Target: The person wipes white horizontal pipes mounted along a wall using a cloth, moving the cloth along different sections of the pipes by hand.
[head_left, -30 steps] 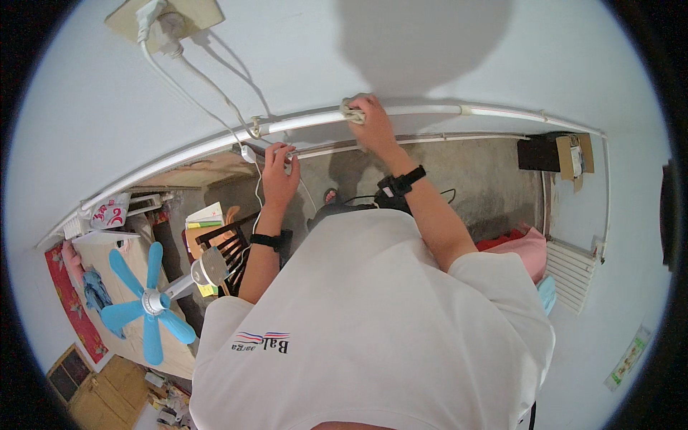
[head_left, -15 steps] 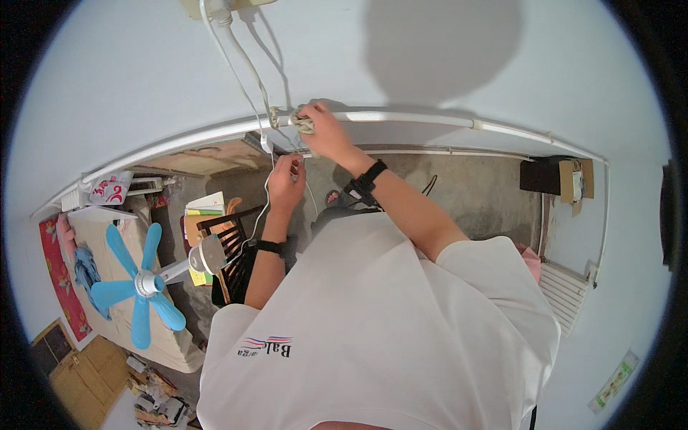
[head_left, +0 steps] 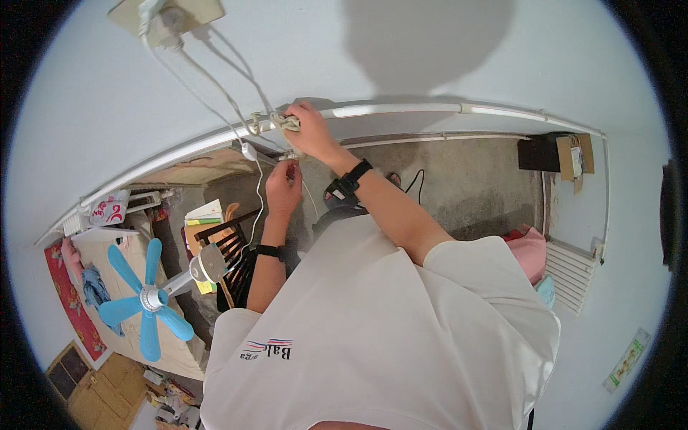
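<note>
My right hand is closed on a crumpled beige cloth, pressed against the white wall pipe. Below it, my left hand has its fingers drawn together beside a small pale piece under the pipe. Whether that piece is the cloth's lower end I cannot make out. Left of the cloth, a white cord with an inline switch hangs past the pipe. A thicker cable runs down from a plug in the wall socket to the pipe.
A blue-bladed fan stands at left, near a dark slatted chair and a covered bed. A lower pipe runs along the wall's foot. At right are a cardboard box and a white radiator.
The view has shifted, showing more of the wall socket. My right hand remains on the cloth at the pipe. My left fingers are now closer to the pale piece below it.
</note>
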Tool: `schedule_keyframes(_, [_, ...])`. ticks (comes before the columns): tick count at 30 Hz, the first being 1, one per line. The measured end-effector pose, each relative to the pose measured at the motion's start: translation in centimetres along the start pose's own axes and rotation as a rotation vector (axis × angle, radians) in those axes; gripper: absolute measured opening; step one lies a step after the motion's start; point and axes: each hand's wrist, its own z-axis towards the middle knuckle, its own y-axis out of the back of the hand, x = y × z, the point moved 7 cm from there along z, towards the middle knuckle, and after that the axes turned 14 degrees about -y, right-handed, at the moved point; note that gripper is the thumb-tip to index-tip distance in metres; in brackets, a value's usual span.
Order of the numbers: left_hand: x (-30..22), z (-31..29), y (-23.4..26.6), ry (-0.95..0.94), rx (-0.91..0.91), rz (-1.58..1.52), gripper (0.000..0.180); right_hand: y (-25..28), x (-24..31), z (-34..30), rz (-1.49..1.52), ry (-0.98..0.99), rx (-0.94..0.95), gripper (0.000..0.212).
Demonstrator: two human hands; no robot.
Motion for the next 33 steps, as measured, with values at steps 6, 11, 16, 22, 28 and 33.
schedule_keyframes(6, [-0.3,1.3,-2.8,0.057,0.114,-0.042,0.016,5.7,-2.9,-0.5,0.005,-0.055,-0.071,0.027])
schedule_keyframes(11, [-2.2,2.3,-5.6,0.037,0.232,-0.021,0.019,12.0,-5.7,-1.9,-0.021,-0.066,-0.163,0.024])
schedule_keyframes(16, [-5.7,2.5,-8.8,-0.022,0.338,-0.005,0.017,19.6,-10.0,-3.3,0.009,-0.142,-0.309,0.025])
schedule_keyframes(22, [-8.4,2.2,-10.6,-0.004,0.425,0.08,0.016,27.6,-13.9,-4.3,-0.101,-0.216,-0.347,0.029])
schedule_keyframes(28, [-9.1,1.3,-10.5,0.113,0.384,0.129,0.015,32.0,-15.0,-5.2,-0.093,-0.188,-0.357,0.03])
schedule_keyframes(33, [-10.1,0.9,-11.0,0.165,0.394,0.2,0.015,33.7,-16.4,-5.5,-0.09,-0.167,-0.387,0.03])
